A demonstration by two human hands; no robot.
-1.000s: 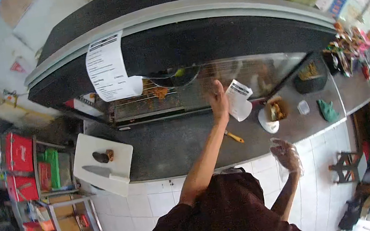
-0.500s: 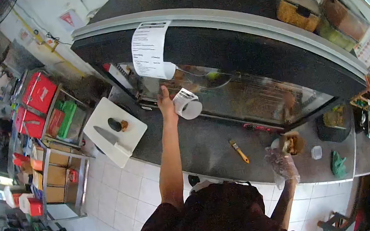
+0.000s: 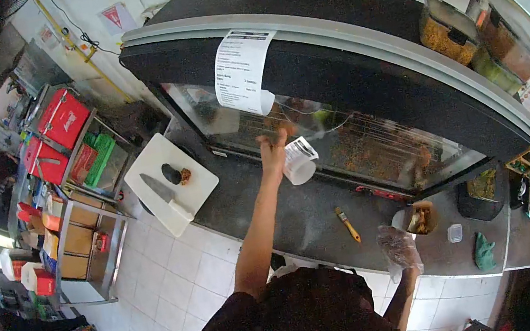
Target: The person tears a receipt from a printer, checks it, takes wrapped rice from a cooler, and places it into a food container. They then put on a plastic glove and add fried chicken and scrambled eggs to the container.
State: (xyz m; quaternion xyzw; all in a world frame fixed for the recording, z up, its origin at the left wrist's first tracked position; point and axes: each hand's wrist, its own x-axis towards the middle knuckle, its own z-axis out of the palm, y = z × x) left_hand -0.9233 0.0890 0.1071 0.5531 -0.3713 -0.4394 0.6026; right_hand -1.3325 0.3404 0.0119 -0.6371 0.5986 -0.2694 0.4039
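My bare left hand (image 3: 274,158) is raised in front of the glass cabinet, with some fingertips pointing toward the glass. Against its right side is a translucent plastic cup (image 3: 300,171) with a printed label, tilted; the fingers gripping it are partly hidden. Above hangs a long printed receipt (image 3: 242,71), curled at its lower end. My right hand (image 3: 398,250), in a loose clear plastic glove, is low beside a brown bowl of food (image 3: 422,219), fingers loosely extended, with nothing visible in them. A pastry brush (image 3: 349,226) lies between the hands.
A white cutting board (image 3: 194,181) at left carries a knife (image 3: 158,187) and a dark food piece. The black-framed glass cabinet (image 3: 361,72) backs the counter. To the right are a small clear tub (image 3: 455,232), a green cloth (image 3: 483,252) and a black container (image 3: 483,198).
My left hand and the cup have shifted right along the cabinet. My right hand has drawn slightly back from the bowl. The whole view has also shifted a little.
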